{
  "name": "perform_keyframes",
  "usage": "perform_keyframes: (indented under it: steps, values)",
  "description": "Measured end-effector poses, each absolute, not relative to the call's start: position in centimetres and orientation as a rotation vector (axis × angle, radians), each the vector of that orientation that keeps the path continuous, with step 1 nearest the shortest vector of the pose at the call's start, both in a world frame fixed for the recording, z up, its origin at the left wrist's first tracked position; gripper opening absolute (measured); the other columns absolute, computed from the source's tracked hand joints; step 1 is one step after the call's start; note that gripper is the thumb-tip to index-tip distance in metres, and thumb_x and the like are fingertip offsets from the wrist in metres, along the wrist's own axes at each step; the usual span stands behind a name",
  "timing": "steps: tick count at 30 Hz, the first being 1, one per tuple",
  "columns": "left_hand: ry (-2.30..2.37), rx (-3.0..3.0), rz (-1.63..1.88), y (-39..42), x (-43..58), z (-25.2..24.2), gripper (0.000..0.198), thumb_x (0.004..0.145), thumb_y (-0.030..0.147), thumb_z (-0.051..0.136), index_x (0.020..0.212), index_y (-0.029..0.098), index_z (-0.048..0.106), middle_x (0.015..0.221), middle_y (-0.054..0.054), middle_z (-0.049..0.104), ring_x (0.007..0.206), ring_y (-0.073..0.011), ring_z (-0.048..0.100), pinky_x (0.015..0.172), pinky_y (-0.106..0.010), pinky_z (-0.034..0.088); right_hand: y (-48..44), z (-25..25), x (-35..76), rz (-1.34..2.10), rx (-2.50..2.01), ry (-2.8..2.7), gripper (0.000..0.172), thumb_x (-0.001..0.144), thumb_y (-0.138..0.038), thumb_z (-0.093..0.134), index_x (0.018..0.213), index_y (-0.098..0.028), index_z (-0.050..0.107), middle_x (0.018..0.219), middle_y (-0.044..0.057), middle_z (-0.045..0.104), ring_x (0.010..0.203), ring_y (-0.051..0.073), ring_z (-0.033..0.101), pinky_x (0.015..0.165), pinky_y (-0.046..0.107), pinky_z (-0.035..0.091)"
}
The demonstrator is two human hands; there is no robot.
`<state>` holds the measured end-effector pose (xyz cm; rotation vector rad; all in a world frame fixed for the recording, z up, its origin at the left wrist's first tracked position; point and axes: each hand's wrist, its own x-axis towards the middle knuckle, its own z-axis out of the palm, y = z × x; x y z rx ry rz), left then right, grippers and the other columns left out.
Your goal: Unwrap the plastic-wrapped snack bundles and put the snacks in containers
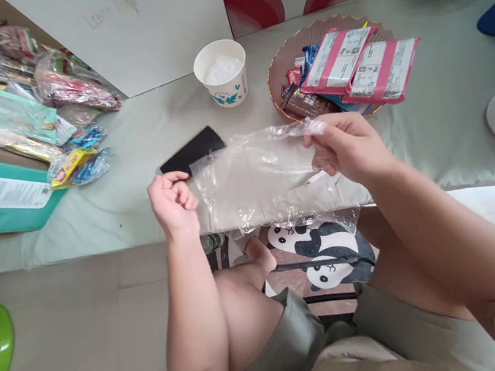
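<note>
A clear plastic bag (255,172) hangs spread in front of me, its lower edge drooping over the table's front edge. My right hand (344,145) is closed on the bag's upper right corner. To the left of the bag is my left hand (173,204), palm turned up and fingers curled in; I see nothing in them. A small gap separates it from the bag's left edge. Behind that hand a black phone (193,150) lies on the cloth, near the bag's upper left corner. Through the film a thin whitish item (317,177) shows faintly near my right hand.
A paper cup (223,83) with something whitish inside stands behind the phone. Wrapped packets fill a pink fluted bowl (275,76). Packaged snacks (48,97) are piled at left beside a teal box (10,215). White boxes (168,30) line the back.
</note>
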<state>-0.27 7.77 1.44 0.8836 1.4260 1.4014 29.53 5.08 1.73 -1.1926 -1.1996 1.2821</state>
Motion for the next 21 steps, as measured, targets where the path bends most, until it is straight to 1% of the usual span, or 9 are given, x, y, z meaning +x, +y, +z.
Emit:
perform_keyframes:
  steps: [3,5,6,8,10,11,14,18,21]
  values:
    - [1.37,1.691,1.63,6.9,1.1,3.4,0.034,0.08,0.053,0.077,0.089,0.02,0.076,0.072,-0.001,0.061,0.068,-0.0133,0.06,0.066,-0.025,0.05,4.4,3.7,29.2,1.242,-1.238,-1.427,0.024,0.089,-0.037,0.068,0.072,-0.02,0.067,0.046,-0.007,0.041,0.041,0.007,0.035,0.044,0.025,0.029]
    - [1.186,2.17,1.372,6.3,2.9,4.8,0.065,0.073,0.068,0.082,0.118,0.022,0.073,0.121,-0.01,0.071,0.118,-0.027,0.066,0.1,-0.039,0.055,4.0,5.1,28.9,1.2,-1.146,-1.566,0.021,0.086,-0.034,0.071,0.072,-0.018,0.069,0.052,-0.005,0.048,0.048,0.007,0.04,0.046,0.024,0.03]
    - [1.115,2.285,1.197,6.0,3.9,5.4,0.072,0.071,0.071,0.082,0.122,0.021,0.071,0.129,-0.012,0.07,0.124,-0.0303,0.065,0.103,-0.042,0.055,3.8,5.7,28.7,1.186,-1.09,-1.607,0.022,0.085,-0.035,0.071,0.072,-0.018,0.07,0.055,-0.004,0.051,0.051,0.007,0.042,0.048,0.024,0.031]
    - [1.083,2.179,0.866,5.7,5.4,5.9,0.049,0.087,0.067,0.071,0.099,0.019,0.074,0.098,-0.008,0.077,0.089,-0.021,0.074,0.077,-0.032,0.059,3.5,6.5,28.7,1.164,-1.038,-1.611,0.025,0.087,-0.036,0.07,0.071,-0.017,0.072,0.055,-0.004,0.052,0.051,0.007,0.042,0.048,0.024,0.031]
    - [1.083,1.919,0.666,5.5,5.9,5.7,0.054,0.097,0.066,0.058,0.075,0.018,0.068,0.057,-0.002,0.065,0.046,-0.0116,0.057,0.046,-0.023,0.045,3.3,6.6,29.0,1.174,-1.061,-1.525,0.031,0.09,-0.037,0.065,0.068,-0.017,0.072,0.047,-0.005,0.046,0.046,0.007,0.038,0.045,0.024,0.028]
    - [1.074,1.797,0.621,5.4,5.8,5.5,0.058,0.098,0.067,0.056,0.069,0.018,0.066,0.045,0.001,0.056,0.035,-0.009,0.046,0.038,-0.022,0.036,3.3,6.4,29.3,1.184,-1.087,-1.454,0.035,0.093,-0.037,0.062,0.065,-0.018,0.071,0.043,-0.006,0.041,0.043,0.006,0.035,0.043,0.024,0.027]
    - [1.062,1.555,0.637,5.4,4.6,4.9,0.059,0.093,0.07,0.061,0.067,0.018,0.066,0.036,0.003,0.048,0.025,-0.0063,0.032,0.029,-0.021,0.021,3.7,5.5,30.0,1.155,-1.152,-1.25,0.044,0.095,-0.042,0.061,0.058,-0.019,0.065,0.04,-0.006,0.036,0.039,0.006,0.031,0.042,0.024,0.029]
    - [1.049,1.498,0.534,5.4,4.4,5.1,0.054,0.093,0.061,0.066,0.063,0.017,0.069,0.036,0.0,0.052,0.026,-0.0064,0.034,0.03,-0.019,0.021,3.9,5.3,29.8,1.11,-1.146,-1.263,0.035,0.09,-0.053,0.072,0.083,-0.019,0.073,0.068,0.0,0.064,0.06,0.01,0.059,0.056,0.023,0.047]
    - [1.02,1.501,0.45,5.4,5.1,5.5,0.05,0.093,0.055,0.066,0.062,0.016,0.071,0.036,-0.002,0.054,0.028,-0.0069,0.036,0.031,-0.018,0.022,3.8,5.8,29.1,1.289,-1.164,-1.466,0.037,0.081,-0.052,0.082,0.091,-0.018,0.074,0.072,0.0,0.069,0.06,0.011,0.063,0.054,0.023,0.048]
